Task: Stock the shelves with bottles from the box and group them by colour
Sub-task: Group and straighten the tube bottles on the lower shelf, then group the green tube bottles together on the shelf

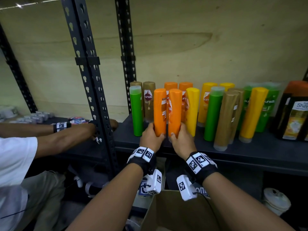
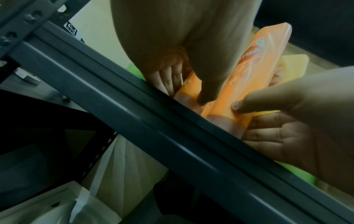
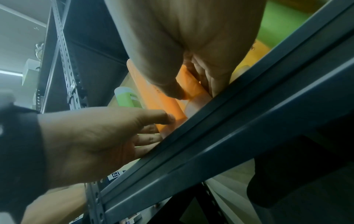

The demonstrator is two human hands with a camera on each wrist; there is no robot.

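Note:
Two orange bottles stand side by side on the dark shelf, near its front edge. My left hand grips the base of the left orange bottle. My right hand grips the base of the right orange bottle. Thumbs are in front, and the fingers wrap round behind. In the left wrist view my left thumb and fingers clamp one orange bottle. The right wrist view shows my right hand's fingers round the other orange bottle. Two more orange bottles stand behind.
Green, gold and yellow bottles flank the orange pair, with more mixed bottles to the right. Dark packs stand at far right. An open cardboard box lies below. Another person's arms reach into the left bay past the upright.

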